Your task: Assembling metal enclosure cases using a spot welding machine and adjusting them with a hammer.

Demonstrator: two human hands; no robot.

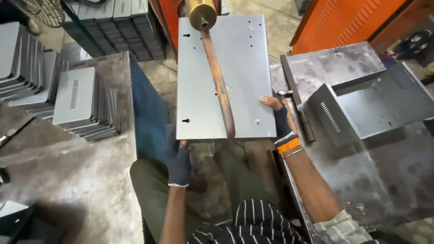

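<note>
A flat grey sheet-metal panel point(226, 77) is held level under a rusty brown rod point(217, 77); its near edge is gripped by the gloved left hand point(179, 162); its right edge is pinched by the gloved right hand point(280, 118).

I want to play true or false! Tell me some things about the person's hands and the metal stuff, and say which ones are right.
1. Both hands hold the flat grey metal sheet. True: the left hand grips its near edge and the right hand its right edge.
2. The hands are bare. False: both wear dark fingerless gloves.
3. A rusty brown rod with a brass-coloured head lies across the sheet. True.
4. The sheet has no holes. False: small holes dot it.
5. The stack of grey panels sits on the person's right. False: it is on the left table.
</note>
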